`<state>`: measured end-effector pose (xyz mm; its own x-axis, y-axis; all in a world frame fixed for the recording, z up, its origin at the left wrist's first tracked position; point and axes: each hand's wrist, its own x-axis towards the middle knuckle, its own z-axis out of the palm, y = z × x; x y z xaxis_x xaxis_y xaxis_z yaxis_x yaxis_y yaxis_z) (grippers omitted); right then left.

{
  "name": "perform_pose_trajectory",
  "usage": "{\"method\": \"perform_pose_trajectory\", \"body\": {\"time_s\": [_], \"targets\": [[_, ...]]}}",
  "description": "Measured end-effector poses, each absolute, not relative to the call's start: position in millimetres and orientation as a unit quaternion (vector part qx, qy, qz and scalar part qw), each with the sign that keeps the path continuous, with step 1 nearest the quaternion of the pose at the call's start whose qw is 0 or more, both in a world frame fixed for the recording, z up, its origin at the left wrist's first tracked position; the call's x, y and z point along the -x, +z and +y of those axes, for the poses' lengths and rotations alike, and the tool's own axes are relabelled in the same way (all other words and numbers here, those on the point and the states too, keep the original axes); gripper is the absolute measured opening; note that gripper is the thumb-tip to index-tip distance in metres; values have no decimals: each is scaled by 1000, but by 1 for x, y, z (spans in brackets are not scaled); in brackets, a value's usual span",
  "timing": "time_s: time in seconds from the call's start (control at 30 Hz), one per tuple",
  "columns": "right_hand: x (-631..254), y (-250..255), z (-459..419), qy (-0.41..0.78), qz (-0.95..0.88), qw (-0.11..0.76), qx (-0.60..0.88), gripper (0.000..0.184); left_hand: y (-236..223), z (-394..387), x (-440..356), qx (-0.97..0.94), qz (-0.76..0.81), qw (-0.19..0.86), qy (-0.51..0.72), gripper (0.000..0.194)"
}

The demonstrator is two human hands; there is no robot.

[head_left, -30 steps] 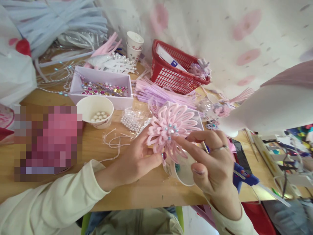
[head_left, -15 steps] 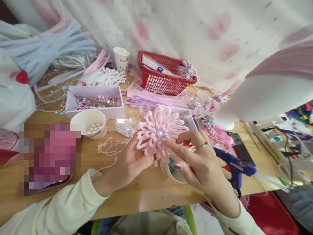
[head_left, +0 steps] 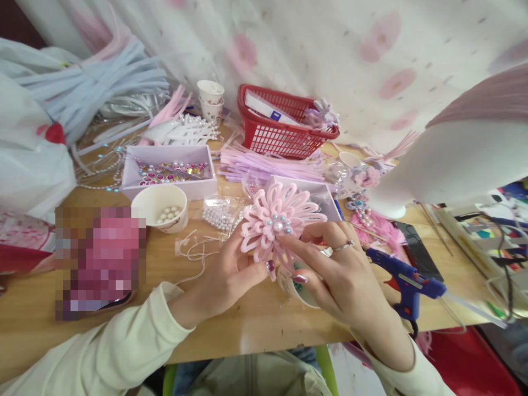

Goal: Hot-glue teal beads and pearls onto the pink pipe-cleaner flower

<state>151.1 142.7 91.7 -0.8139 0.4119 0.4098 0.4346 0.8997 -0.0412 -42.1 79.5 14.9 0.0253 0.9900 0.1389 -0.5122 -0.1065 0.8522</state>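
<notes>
The left grip (head_left: 226, 278) pinches the flower (head_left: 284, 204); the right grip (head_left: 344, 269), thumb and forefinger parted, touches beside its beads (head_left: 279, 226). Sideways pressure could skew loosely set ones; dipping might tip the cup (head_left: 287, 286) below.

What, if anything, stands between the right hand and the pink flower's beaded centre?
Nothing visible: the right hand has its index finger at the lower edge of the beads, though contact is hard to tell. The left hand holds the pink flower.
</notes>
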Motion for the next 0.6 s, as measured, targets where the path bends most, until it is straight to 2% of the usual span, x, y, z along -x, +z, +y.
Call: {"method": "perform_pose_trajectory", "body": {"time_s": [0.27, 0.47, 0.6], "targets": [[-151, 92, 142, -1, -948, 224, 224, 49, 17, 81, 41, -395, 305, 595, 630, 49], [-153, 90, 142, 24, -938, 272, 214, 46, 20, 81, 41, -380, 286, 616, 627, 42], [-151, 89, 142, 21, -943, 254, 215, 52, 20, 81, 42, -387, 274, 613, 632, 37]]}}
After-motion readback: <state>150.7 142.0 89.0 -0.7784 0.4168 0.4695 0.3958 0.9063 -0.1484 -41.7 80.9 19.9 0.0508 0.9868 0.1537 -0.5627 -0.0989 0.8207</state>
